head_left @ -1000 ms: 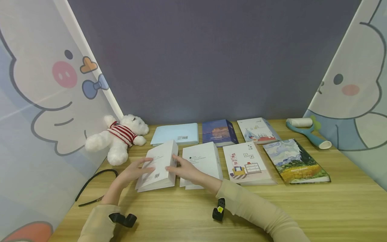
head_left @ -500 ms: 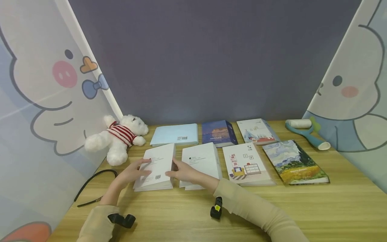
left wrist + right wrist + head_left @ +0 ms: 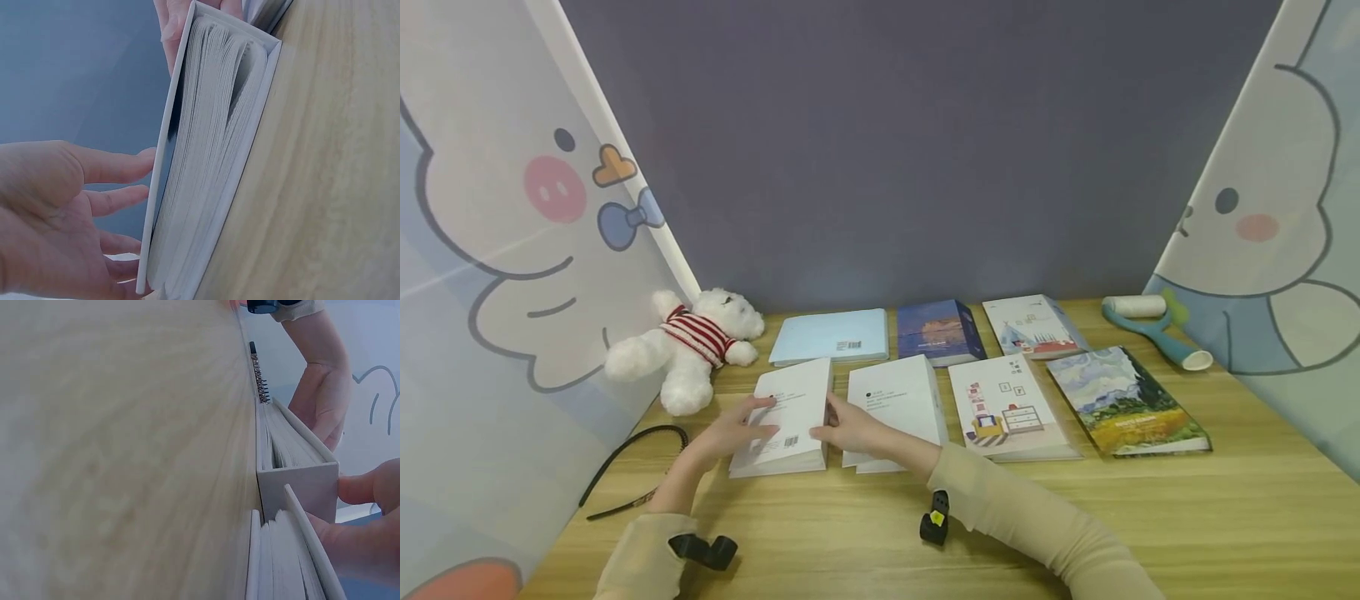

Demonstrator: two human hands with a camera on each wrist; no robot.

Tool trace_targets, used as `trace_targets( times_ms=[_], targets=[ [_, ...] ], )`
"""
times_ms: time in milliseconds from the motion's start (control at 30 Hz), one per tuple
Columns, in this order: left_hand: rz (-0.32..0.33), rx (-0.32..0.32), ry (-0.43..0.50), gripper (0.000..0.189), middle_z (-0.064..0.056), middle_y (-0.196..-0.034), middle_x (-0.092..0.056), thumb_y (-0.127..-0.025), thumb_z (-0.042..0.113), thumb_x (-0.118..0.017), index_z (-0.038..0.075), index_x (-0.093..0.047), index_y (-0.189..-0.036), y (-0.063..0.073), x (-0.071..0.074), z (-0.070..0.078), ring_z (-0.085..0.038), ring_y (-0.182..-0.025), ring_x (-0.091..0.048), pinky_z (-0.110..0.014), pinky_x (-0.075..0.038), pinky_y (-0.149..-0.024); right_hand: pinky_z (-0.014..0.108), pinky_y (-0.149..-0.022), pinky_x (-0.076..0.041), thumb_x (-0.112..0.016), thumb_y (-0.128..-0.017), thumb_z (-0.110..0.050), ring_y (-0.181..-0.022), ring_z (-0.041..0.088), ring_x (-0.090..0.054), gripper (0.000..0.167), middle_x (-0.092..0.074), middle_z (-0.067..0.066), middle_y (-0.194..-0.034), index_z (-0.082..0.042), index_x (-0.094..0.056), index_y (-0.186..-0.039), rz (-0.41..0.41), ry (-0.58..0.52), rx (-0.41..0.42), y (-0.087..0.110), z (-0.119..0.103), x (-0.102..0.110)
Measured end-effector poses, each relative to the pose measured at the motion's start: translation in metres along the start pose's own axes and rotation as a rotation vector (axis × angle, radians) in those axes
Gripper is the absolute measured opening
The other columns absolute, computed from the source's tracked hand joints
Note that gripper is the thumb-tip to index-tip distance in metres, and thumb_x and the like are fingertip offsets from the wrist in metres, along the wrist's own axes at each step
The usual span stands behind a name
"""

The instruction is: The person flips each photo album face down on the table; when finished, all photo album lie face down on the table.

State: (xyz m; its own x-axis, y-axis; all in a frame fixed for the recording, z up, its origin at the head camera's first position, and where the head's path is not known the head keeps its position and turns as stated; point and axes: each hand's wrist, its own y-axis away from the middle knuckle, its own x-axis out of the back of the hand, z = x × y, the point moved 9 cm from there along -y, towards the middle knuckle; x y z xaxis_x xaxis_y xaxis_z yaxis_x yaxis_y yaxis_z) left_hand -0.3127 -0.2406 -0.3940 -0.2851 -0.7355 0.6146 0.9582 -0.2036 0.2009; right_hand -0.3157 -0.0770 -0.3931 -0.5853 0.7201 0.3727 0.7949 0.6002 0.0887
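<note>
A thick white photo album [image 3: 793, 404] with small print and a barcode lies back cover up on the wooden table, its spine to the right. My left hand [image 3: 726, 429] rests fairly straight fingers on the cover's left side; the left wrist view shows its thumb tip [image 3: 147, 159] against the cover. From the right, my right hand [image 3: 857, 429] holds the spine edge, thumb on the cover and the other fingers partly hidden at the spine. Its thumb [image 3: 357, 489] meets the spine's upper edge in the right wrist view. A second white album [image 3: 898, 404] lies partly under my right forearm.
Behind lie a light blue album [image 3: 827, 333], a dark blue album [image 3: 936, 329] and a tent-print album [image 3: 1033, 325]. Rightward are a furniture-print album [image 3: 1011, 408], a landscape album [image 3: 1127, 400] and a lint roller [image 3: 1165, 329]. A plush bear [image 3: 692, 346] and black headband [image 3: 617, 458] sit left.
The album's spine side has come down from a tilt, so it lies flatter and slightly to the left. Both hands have stayed at it, the right moving down with the spine.
</note>
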Motion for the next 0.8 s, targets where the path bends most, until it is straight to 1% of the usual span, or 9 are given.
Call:
trace_targets(
  times_ms=[233,367,433,500,633,700,800],
  targets=[
    [-0.011,0.024,-0.008,0.067,-0.031,-0.152,-0.004,-0.092,0.034,-0.059,0.003,-0.032,-0.145,0.000,0.001,-0.002,-0.052,-0.138,-0.001,-0.066,-0.014,-0.108,0.044,-0.105,-0.039,-0.056,-0.095,-0.024,-0.136,0.034,-0.034,0.073,-0.030,0.020,-0.150,-0.005,-0.012,-0.151,0.026,-0.017,-0.033,-0.001,0.002,-0.002],
    [-0.009,0.013,-0.010,0.065,-0.032,-0.152,-0.002,-0.093,0.032,-0.058,0.002,-0.032,-0.145,-0.001,0.001,-0.002,-0.051,-0.138,-0.001,-0.066,-0.012,-0.109,0.044,-0.105,-0.039,-0.057,-0.095,-0.025,-0.135,0.034,-0.036,0.073,-0.030,0.019,-0.150,-0.007,-0.014,-0.151,0.040,-0.018,-0.046,-0.001,0.002,0.000],
    [-0.004,-0.003,-0.025,0.064,-0.033,-0.151,-0.003,-0.094,0.031,-0.058,0.000,-0.033,-0.144,0.000,0.001,0.002,-0.051,-0.138,-0.003,-0.065,-0.014,-0.109,0.044,-0.106,-0.039,-0.057,-0.094,-0.026,-0.136,0.033,-0.035,0.073,-0.030,0.018,-0.151,-0.009,-0.015,-0.151,0.036,-0.024,-0.052,-0.001,0.004,0.000],
    [0.009,-0.023,-0.039,0.062,-0.033,-0.151,-0.006,-0.094,0.030,-0.058,-0.002,-0.035,-0.142,0.000,0.000,0.005,-0.051,-0.138,-0.007,-0.063,-0.015,-0.110,0.045,-0.106,-0.038,-0.057,-0.094,-0.026,-0.137,0.033,-0.034,0.072,-0.031,0.017,-0.150,-0.010,-0.016,-0.151,0.028,-0.033,-0.049,-0.001,0.005,0.001],
    [0.055,-0.061,-0.057,0.054,-0.030,-0.151,-0.016,-0.094,0.026,-0.057,-0.003,-0.043,-0.137,-0.002,0.001,0.010,-0.048,-0.138,-0.016,-0.060,-0.019,-0.110,0.047,-0.109,-0.033,-0.057,-0.094,-0.028,-0.139,0.032,-0.029,0.072,-0.030,0.015,-0.151,-0.010,-0.016,-0.151,0.004,-0.062,-0.058,0.000,0.007,0.002],
    [0.088,-0.076,-0.060,0.049,-0.028,-0.149,-0.023,-0.095,0.025,-0.056,-0.001,-0.047,-0.135,-0.003,0.001,0.012,-0.047,-0.137,-0.022,-0.059,-0.022,-0.110,0.048,-0.110,-0.033,-0.057,-0.094,-0.029,-0.139,0.033,-0.030,0.073,-0.030,0.015,-0.151,-0.008,-0.016,-0.151,-0.006,-0.090,-0.071,0.001,0.009,0.004],
    [0.138,-0.084,-0.061,0.047,-0.027,-0.146,-0.033,-0.097,0.026,-0.053,0.000,-0.046,-0.136,-0.006,0.005,0.017,-0.046,-0.134,-0.029,-0.058,-0.027,-0.108,0.046,-0.108,-0.035,-0.055,-0.095,-0.030,-0.136,0.033,-0.034,0.072,-0.029,0.015,-0.151,-0.006,-0.016,-0.151,-0.014,-0.127,-0.080,0.005,0.008,0.011]
  ],
)
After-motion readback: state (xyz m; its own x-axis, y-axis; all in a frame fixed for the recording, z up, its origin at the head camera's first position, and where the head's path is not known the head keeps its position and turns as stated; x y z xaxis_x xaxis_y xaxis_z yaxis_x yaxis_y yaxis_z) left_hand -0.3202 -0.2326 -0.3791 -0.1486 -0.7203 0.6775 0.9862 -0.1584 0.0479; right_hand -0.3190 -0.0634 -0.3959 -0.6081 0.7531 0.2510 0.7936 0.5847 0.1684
